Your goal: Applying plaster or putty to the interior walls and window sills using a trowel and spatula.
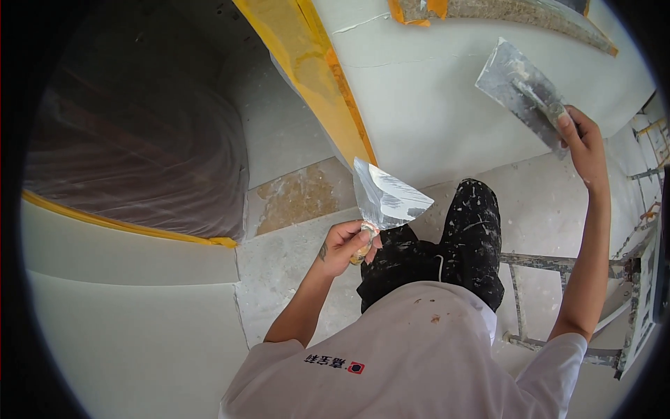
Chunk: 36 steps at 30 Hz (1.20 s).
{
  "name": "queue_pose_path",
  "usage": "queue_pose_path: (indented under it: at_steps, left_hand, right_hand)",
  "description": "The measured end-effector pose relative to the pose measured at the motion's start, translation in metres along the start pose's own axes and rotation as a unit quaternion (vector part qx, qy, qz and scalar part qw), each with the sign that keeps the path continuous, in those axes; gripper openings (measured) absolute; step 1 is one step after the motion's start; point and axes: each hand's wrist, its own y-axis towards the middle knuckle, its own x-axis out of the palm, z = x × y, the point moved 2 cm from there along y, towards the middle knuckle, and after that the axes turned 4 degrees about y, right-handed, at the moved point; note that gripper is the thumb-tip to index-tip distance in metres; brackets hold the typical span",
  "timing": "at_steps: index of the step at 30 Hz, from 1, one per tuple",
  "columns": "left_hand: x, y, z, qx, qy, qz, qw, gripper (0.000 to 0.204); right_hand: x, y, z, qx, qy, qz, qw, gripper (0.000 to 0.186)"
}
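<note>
White paste covers part of the broad blade of the putty knife, which is in front of your knees. Your left hand is closed around its handle, with the blade directed away from your body. Your right hand grips the trowel at its near end; the thumb lies on the visible side, and the other fingers are partly hidden. The trowel is raised to your right, in front of the white wall. Whether its plate touches the wall cannot be told from this view.

Caution: tilting the putty knife may let paste slide off onto your black trousers or the floor. A blade corner may nick the yellow masking strip if your left hand drifts forward, because the tip appears close to the strip's lower end. Uneven pressure on a trowel edge could score the wall.

Observe the surroundings. Dark plastic sheeting, edged with yellow tape, occupies the left side. A curved strip with orange tape at its ends limits upward reach along the wall. A paint-spattered ladder lies to your right, crossing behind your forearm in this view; a sideways step could catch your foot on it.
</note>
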Motion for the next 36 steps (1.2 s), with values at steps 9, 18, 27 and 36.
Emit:
queue_pose_path:
  at_steps: [9,18,27,36]
  left_hand:
    - [0.03,0.024,-0.011,-0.033,-0.134,-0.185,0.973,0.034]
    - [0.014,-0.012,0.0,0.023,-0.166,-0.142,0.976,0.037]
    - [0.015,-0.038,0.01,0.027,-0.177,-0.115,0.977,0.034]
    - [0.021,-0.044,-0.002,0.017,-0.181,-0.13,0.975,0.029]
  right_hand:
    - [0.13,-0.07,0.02,0.16,0.507,-0.421,0.735,0.059]
    - [0.166,-0.055,-0.074,0.068,0.403,-0.111,0.906,0.039]
    - [0.241,-0.039,-0.126,0.015,0.383,0.078,0.92,0.042]
    - [0.249,-0.023,-0.137,0.009,0.419,0.092,0.903,0.04]
